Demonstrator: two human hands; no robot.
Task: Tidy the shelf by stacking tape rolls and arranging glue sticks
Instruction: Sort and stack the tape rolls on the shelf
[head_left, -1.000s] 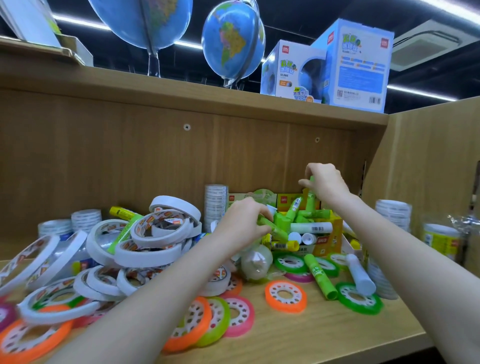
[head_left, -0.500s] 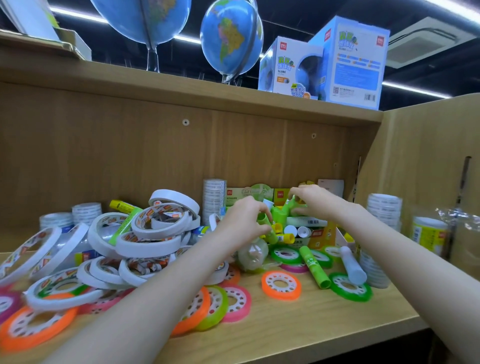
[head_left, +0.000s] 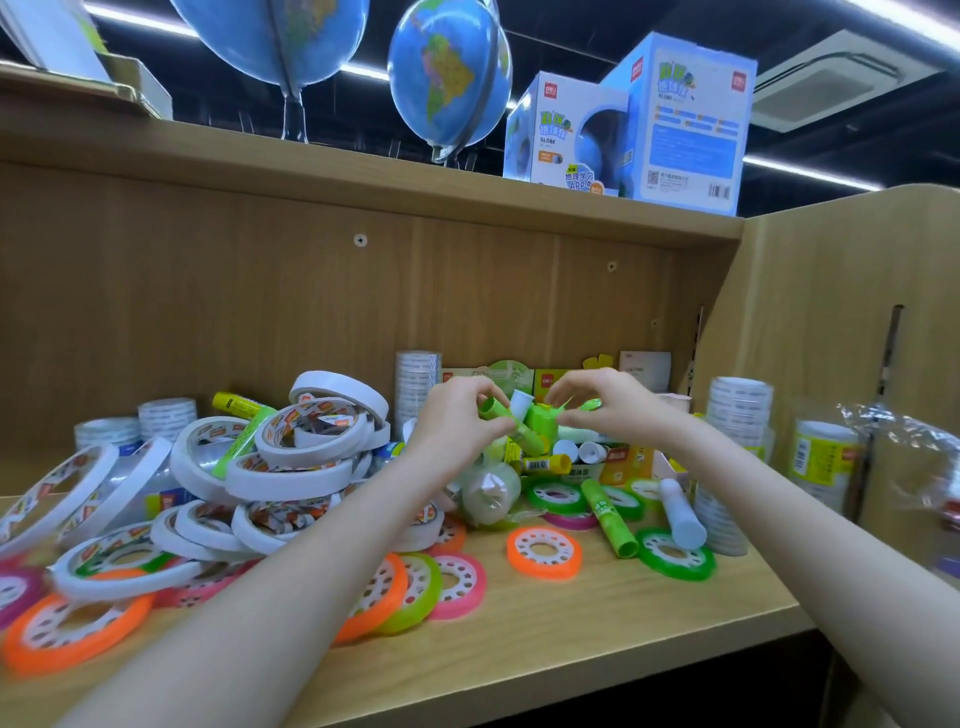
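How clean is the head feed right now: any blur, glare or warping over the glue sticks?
Head view: wide-angle warping bows the shelf edge; motion blur smears the orange tape roll at lower left and the plastic wrap at right; glue sticks between both hands are soft but readable; no glare there.

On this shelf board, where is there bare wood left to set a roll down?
Bare wood shows along the shelf's front edge, in front of the orange tape ring and green tape ring. A smaller patch lies between the orange ring and the pink ring. The left half is crowded with white tape rolls.
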